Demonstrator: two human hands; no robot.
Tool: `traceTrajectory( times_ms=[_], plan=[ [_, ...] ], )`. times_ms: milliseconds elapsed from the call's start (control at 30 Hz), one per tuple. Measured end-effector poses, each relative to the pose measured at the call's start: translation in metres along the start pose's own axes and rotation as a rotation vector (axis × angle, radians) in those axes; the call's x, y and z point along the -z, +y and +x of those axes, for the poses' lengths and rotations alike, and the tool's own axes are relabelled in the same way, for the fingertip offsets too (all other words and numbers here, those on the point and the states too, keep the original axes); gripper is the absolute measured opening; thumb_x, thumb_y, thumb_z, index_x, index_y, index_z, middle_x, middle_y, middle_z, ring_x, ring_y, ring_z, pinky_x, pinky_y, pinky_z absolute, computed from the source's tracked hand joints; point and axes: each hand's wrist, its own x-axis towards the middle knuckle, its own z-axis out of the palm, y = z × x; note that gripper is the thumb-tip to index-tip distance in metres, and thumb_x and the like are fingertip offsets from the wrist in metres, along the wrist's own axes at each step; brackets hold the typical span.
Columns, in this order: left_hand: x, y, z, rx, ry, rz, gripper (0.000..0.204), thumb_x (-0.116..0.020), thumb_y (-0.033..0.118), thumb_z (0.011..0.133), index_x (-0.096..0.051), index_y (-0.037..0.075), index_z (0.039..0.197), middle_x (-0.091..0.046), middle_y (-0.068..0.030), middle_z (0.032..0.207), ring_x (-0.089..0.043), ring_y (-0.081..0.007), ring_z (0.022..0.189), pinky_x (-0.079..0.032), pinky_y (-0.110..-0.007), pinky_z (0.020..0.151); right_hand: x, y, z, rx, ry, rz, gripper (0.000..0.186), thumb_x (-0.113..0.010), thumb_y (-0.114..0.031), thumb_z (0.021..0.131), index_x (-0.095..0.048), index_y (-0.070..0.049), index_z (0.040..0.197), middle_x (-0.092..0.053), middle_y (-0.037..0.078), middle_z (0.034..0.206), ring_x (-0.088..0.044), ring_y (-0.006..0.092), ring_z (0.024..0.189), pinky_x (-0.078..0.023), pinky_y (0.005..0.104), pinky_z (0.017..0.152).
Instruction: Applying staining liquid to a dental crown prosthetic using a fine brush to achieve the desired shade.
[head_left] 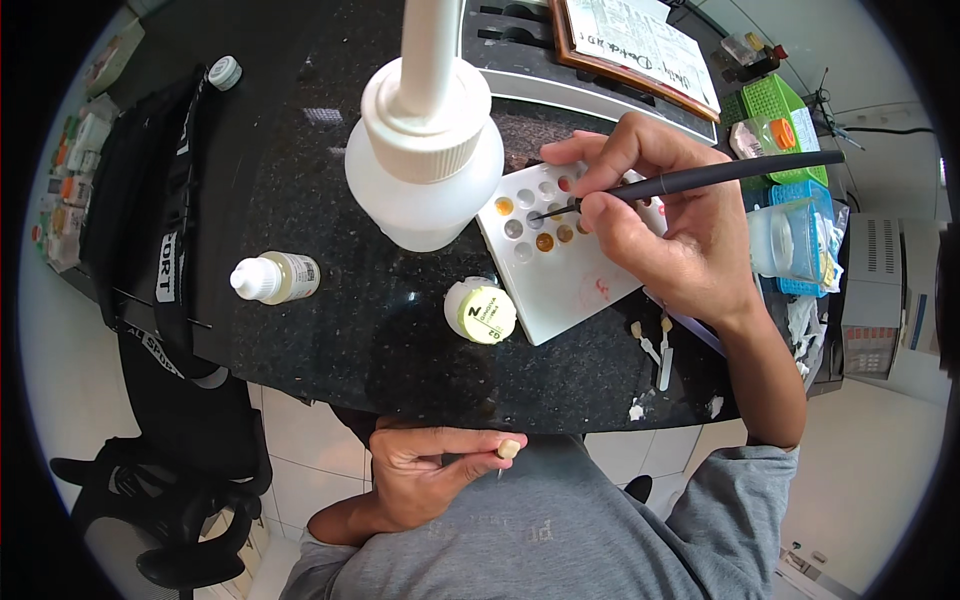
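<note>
Right hand (682,225) grips black brush (745,172), tip at wells of white palette (560,300). Left hand (420,475) pinches cream tooth-like piece (509,449) beyond bench (340,350) edge; a slackened pinch could drop it floorward.

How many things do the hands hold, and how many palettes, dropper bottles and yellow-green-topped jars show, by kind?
Brush in right hand: 1
Small cream piece in left hand: 1
Palette: 1
Dropper bottle: 1
Jar: 1
Total: 5

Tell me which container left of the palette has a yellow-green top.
The small jar beside the white palette; the dropper bottle, large bottle and back-left tub have whitish tops.
</note>
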Motion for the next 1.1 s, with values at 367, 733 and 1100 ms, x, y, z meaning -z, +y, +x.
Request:
traceTrajectory(
  times_ms=[367,733,1100],
  plan=[
    [-0.0005,0.0,0.001,-0.018,0.016,-0.034,0.013,-0.07,0.0,0.08,-0.068,-0.007,0.091,-0.069,-0.0227,0.087,-0.07,-0.025,0.083,-0.059,-0.034,0.076,0.0027,0.0007,0.0026,-0.049,-0.002,0.077,0.015,-0.061,-0.014,0.073,-0.062,0.0,0.073,-0.063,0.01,0.074,-0.064,0.0276,0.099,-0.049,0.0414,0.087],
    [0.0002,0.0025,0.0034,-0.002,0.004,-0.015,0.013,-0.07,-0.001,0.08,-0.068,-0.007,0.09,-0.069,-0.0228,0.088,-0.07,-0.0243,0.082,-0.059,-0.033,0.076,0.0029,-0.0003,0.0066,-0.048,-0.01,0.039,0.013,-0.06,-0.012,0.073,-0.063,0.001,0.073,-0.062,0.009,0.072,-0.064,0.0272,0.098,-0.05,0.0404,0.085],
    [0.0003,-0.0002,-0.0011,0.007,0.02,-0.059,0.014,-0.071,0.001,0.08,-0.068,-0.008,0.09,-0.069,-0.023,0.088,-0.07,-0.0247,0.083,-0.059,-0.033,0.076,0.0001,-0.0031,0.0037,-0.071,-0.006,0.043,0.012,-0.06,-0.011,0.073,-0.062,0.001,0.073,-0.062,0.009,0.072,-0.064,0.0264,0.099,-0.049,0.0399,0.087]
  ],
)
